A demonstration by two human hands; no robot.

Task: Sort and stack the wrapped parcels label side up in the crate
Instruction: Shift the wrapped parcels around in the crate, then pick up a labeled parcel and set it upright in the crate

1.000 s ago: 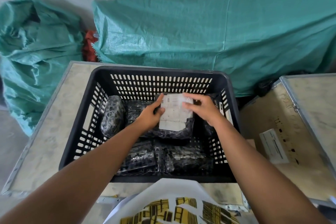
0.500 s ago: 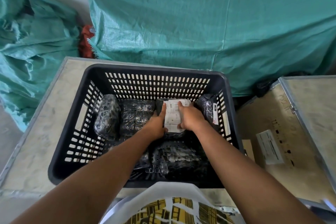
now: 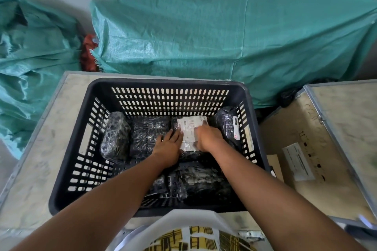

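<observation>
Step in hand: seating a parcel point(image 3: 188, 132), label up, in the far row of the crate point(image 3: 169, 84). Left hand point(image 3: 168, 146) lies flat, fingers spread, at the parcel's left edge. Right hand point(image 3: 208, 137) presses on the label, fingers curled over it. Next, probably: let go, then take another unsorted parcel.
</observation>
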